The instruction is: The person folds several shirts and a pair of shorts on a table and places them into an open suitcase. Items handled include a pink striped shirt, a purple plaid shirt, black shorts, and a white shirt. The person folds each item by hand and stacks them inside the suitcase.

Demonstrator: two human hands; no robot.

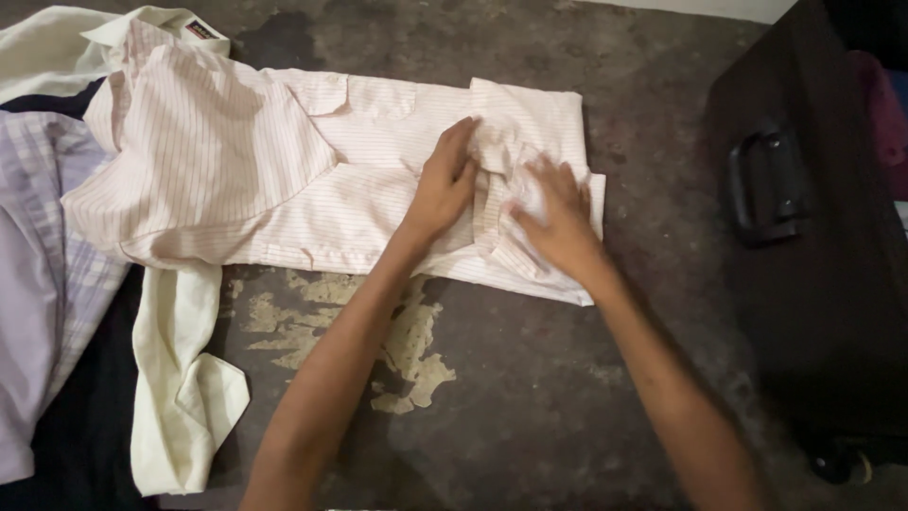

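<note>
Two bare arms reach out from the bottom of the view, down over a dark, worn floor (pixel 530 397) with a pale patch where the top layer has peeled away. Both arms end on a pink striped shirt (pixel 284 180) that lies flat on the floor, spread from left to right.

The left hand (pixel 445 189) rests on the shirt near its middle. Its fingers are together and bent a little, and the fingertips press into a bunched bit of cloth. It is not a fist, and I cannot tell if it pinches the cloth or only pushes on it. The right hand (pixel 560 222) lies just beside it, open, with the fingers spread flat on the right end of the shirt. The two hands are close, with the small crumpled fold between them.

The shirt's collar end is at the left, and its right end is folded over into a neat edge.

A cream shirt (pixel 180 397) lies under the pink one, with one long sleeve hanging down toward the bottom left. A pale purple checked shirt (pixel 38 265) sits at the far left edge, on top of some dark cloth.

A black suitcase (pixel 813 237) sits on the right, well apart from the hands, with its handle facing up.
</note>
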